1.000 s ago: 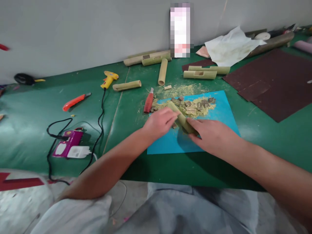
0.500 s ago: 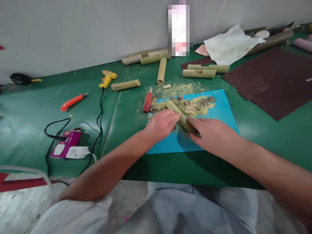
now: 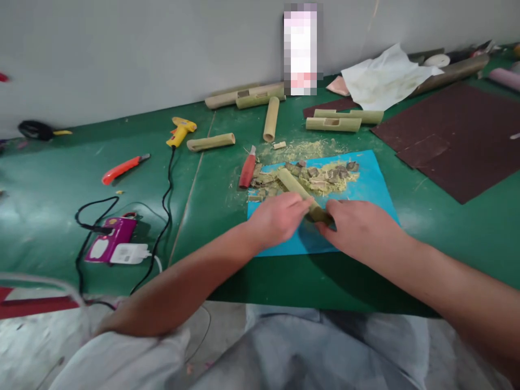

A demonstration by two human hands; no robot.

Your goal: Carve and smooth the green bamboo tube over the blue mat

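Note:
A pale green bamboo tube (image 3: 294,184) slants over a blue sheet (image 3: 368,200), its far end above shavings and dark chips (image 3: 333,173). My right hand (image 3: 357,222) is wrapped round the tube's near end. Against the tube's near half, my left hand (image 3: 280,216) has its fingers closed; whatever they pinch is hidden. Left of the chips, a red-handled knife (image 3: 247,170) lies at the sheet's corner.
Cut bamboo pieces (image 3: 333,124) lie toward the wall. At the left are a yellow glue gun (image 3: 181,131), an orange cutter (image 3: 122,170) and a purple power strip (image 3: 116,233) with cables. Dark brown sheets (image 3: 459,141) and white cloth (image 3: 385,81) lie right.
My left hand has slid along the tube toward its near end, closer to my right hand. More of the tube's far part shows. The camera view has shifted slightly.

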